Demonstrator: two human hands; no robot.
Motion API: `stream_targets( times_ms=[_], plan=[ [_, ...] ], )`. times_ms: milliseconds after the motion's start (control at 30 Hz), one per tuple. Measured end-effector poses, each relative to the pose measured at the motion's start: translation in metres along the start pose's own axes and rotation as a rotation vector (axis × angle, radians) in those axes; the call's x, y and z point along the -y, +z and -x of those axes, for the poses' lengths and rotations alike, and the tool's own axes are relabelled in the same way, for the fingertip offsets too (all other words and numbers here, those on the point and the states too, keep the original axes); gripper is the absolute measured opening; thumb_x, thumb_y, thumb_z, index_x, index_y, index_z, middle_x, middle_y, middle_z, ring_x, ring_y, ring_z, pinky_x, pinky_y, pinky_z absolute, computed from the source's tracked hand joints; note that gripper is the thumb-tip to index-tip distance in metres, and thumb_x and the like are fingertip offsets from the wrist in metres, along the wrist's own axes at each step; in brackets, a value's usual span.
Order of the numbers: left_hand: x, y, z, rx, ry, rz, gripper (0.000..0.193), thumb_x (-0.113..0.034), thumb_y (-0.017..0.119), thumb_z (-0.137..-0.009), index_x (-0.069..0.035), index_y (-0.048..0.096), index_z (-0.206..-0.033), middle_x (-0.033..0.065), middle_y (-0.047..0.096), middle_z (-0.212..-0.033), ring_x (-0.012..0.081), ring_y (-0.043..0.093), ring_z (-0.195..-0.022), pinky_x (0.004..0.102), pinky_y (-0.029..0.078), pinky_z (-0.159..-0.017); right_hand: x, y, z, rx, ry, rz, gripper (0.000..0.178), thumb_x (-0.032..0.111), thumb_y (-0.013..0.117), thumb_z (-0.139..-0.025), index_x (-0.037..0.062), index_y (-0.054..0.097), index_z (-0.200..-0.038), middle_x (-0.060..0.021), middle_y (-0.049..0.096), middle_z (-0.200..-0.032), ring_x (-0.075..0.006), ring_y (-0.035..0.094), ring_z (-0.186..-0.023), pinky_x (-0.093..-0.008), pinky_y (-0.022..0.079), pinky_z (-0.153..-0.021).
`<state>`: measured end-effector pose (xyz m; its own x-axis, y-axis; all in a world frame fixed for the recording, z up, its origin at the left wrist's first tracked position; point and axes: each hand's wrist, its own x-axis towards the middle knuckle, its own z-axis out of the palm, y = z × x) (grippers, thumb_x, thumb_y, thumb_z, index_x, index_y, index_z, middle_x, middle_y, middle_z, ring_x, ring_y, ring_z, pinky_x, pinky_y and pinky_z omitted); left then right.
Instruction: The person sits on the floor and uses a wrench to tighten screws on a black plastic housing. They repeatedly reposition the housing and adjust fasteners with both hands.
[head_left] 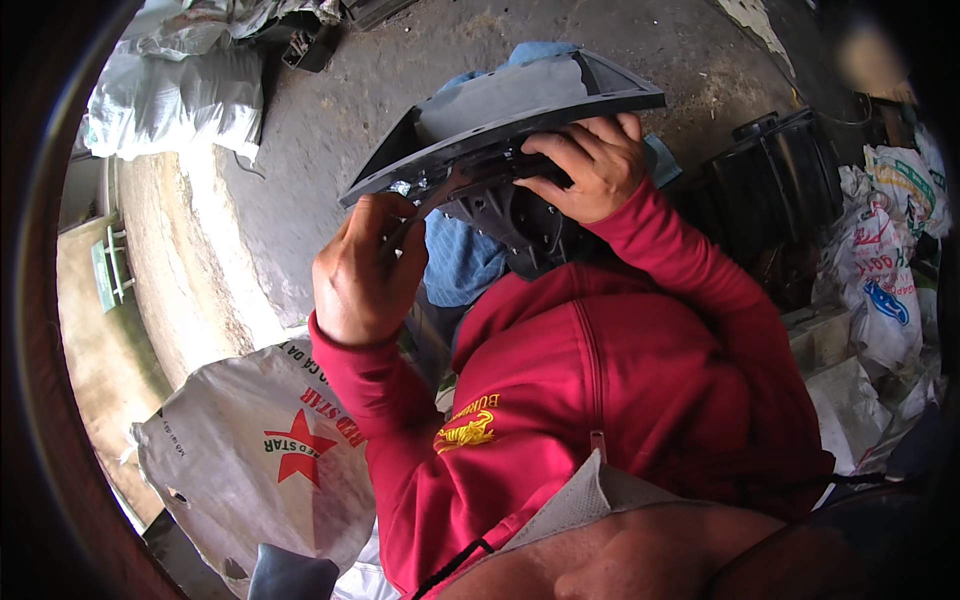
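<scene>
Looked mid-job to me: right hand (592,168) clutched the black housing (495,122) at 12 o'clock, left hand (368,268) gripped a slim tool (457,184), couldn't tell how much remained.

A black plastic housing (500,128) with a grey panel (505,97) is held tilted.

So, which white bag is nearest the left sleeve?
The large sack at lower left, beside the left sleeve; the upper-left bag and far-right bags lie farther off.

Smooth black plastic-looking housing (470,137), red cloth jacket (660,370), rough matt floor (330,120), glossy wrinkled plastic bag (180,100).
</scene>
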<state>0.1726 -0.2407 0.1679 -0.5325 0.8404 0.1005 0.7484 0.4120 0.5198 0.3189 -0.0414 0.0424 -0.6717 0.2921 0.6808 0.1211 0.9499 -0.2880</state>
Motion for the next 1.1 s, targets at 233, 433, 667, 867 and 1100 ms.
stream_targets(
  times_ms=[233, 433, 667, 867, 1100],
  plan=[
    [-0.012, 0.004, -0.011, -0.090, 0.078, -0.026, 0.017, -0.006, 0.076, -0.082, -0.005, 0.064, -0.094, 0.0097, 0.068, -0.081, 0.0194, 0.071, -0.070, 0.0288, 0.053, -0.061, 0.000, -0.003, 0.004, -0.047, 0.050, 0.067, 0.037, 0.042, 0.085, -0.064, 0.0255, 0.071, -0.095, 0.0107, 0.069, -0.096, -0.0147, 0.058, -0.095, -0.0376, 0.033, -0.087],
    [-0.017, 0.030, -0.024, -0.242, 0.205, 0.109, 0.023, 0.000, 0.078, -0.079, -0.005, 0.066, -0.097, 0.0069, 0.070, -0.080, 0.0122, 0.068, -0.067, 0.0265, 0.052, -0.058, -0.003, 0.006, 0.010, -0.052, 0.052, 0.028, 0.041, 0.045, 0.083, -0.064, 0.0274, 0.070, -0.098, 0.0113, 0.064, -0.098, -0.0159, 0.055, -0.093, -0.0426, 0.034, -0.087],
    [-0.011, 0.054, -0.013, -0.107, 0.176, 0.102, 0.020, -0.001, 0.076, -0.082, -0.004, 0.068, -0.100, 0.0082, 0.072, -0.086, 0.0160, 0.068, -0.063, 0.0298, 0.053, -0.057, -0.002, 0.009, 0.011, -0.075, 0.053, 0.001, 0.039, 0.046, 0.080, -0.068, 0.0271, 0.069, -0.100, 0.0110, 0.063, -0.097, -0.0161, 0.055, -0.093, -0.0429, 0.034, -0.087],
    [-0.018, 0.059, 0.000, -0.251, 0.115, 0.170, 0.020, -0.001, 0.074, -0.083, -0.004, 0.069, -0.102, 0.0131, 0.071, -0.086, 0.0260, 0.072, -0.072, 0.0329, 0.055, -0.060, -0.002, 0.010, 0.013, -0.058, 0.051, 0.003, 0.039, 0.046, 0.078, -0.071, 0.0263, 0.068, -0.103, 0.0091, 0.063, -0.099, -0.0178, 0.056, -0.095, -0.0430, 0.035, -0.086],
    [-0.044, 0.065, -0.012, -0.197, 0.325, -0.135, 0.024, -0.005, 0.074, -0.082, -0.006, 0.069, -0.105, 0.0117, 0.070, -0.086, 0.0294, 0.070, -0.070, 0.0364, 0.055, -0.060, -0.002, 0.007, 0.010, -0.062, 0.056, -0.035, 0.040, 0.044, 0.078, -0.072, 0.0259, 0.067, -0.106, 0.0082, 0.064, -0.099, -0.0187, 0.056, -0.095, -0.0426, 0.036, -0.087]
  ],
)
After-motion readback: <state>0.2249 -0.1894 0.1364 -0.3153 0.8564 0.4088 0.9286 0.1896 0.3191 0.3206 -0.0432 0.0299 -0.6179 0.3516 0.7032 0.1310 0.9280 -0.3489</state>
